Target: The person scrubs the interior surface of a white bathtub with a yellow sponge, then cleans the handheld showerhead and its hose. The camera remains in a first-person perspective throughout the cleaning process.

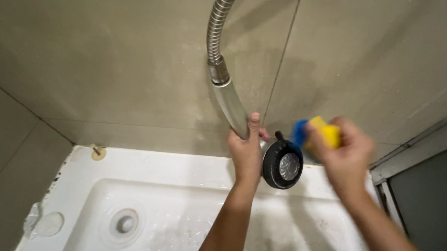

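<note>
My left hand [246, 151] grips the chrome handle of a hand shower [233, 108], whose round black head [282, 166] faces the camera just right of that hand. A ribbed metal hose [218, 24] runs up from the handle to the top of the view. My right hand [343, 151], blurred by motion, holds a yellow and blue sponge [317, 133] right next to the shower head's upper right edge. Both forearms reach up from the bottom of the view over the shower tray.
A white shower tray [143, 164] lies below, with a round drain [125, 223] at left and dark grime at its right side. Beige wall tiles [109, 56] fill the background. A metal door frame [424, 148] and dark panel stand at right.
</note>
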